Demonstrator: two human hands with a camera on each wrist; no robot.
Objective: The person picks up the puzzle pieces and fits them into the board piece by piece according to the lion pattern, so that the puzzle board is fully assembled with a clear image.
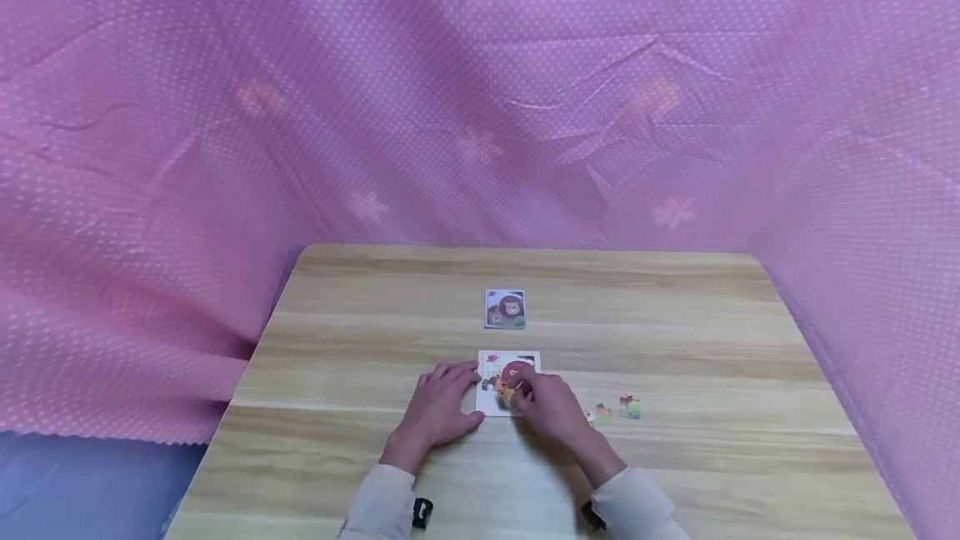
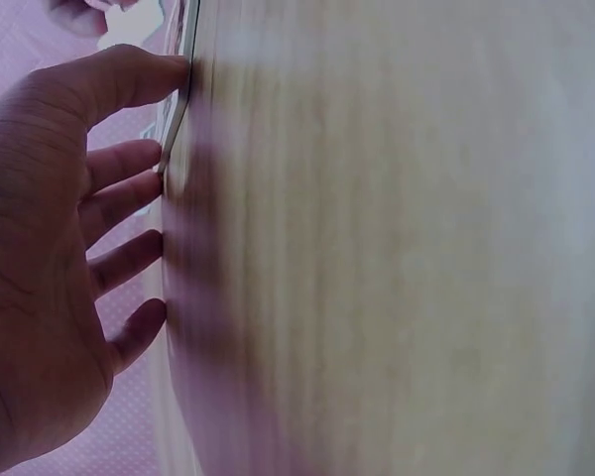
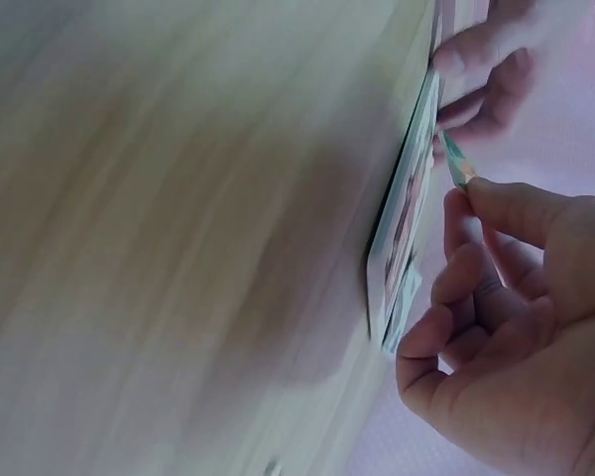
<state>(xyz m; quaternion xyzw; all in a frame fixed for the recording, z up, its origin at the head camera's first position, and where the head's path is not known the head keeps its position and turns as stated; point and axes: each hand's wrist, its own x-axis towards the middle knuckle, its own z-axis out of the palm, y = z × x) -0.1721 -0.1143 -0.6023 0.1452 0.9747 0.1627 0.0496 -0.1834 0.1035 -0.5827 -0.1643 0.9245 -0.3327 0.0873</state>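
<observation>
A small jigsaw puzzle board (image 1: 489,411) with a pale rim lies flat on the table, partly filled with pieces of a lion picture. My left hand (image 1: 437,408) rests at its left side, thumb and fingertips touching the edge; the left wrist view shows those fingers (image 2: 124,213) fairly straight. Between thumb and index finger, my right hand (image 1: 551,405) pinches a green puzzle piece (image 3: 458,162), held tilted just above the board. The other fingers of that hand are curled in. From the head view, the right hand covers the lower right of the board.
Behind the board lies a picture card (image 1: 505,310) with a matching lion. To the right are loose puzzle pieces, one (image 1: 630,407) farther out and others (image 1: 600,414) beside the right wrist. The wooden table (image 1: 337,340) is enclosed by pink dotted cloth (image 1: 480,107).
</observation>
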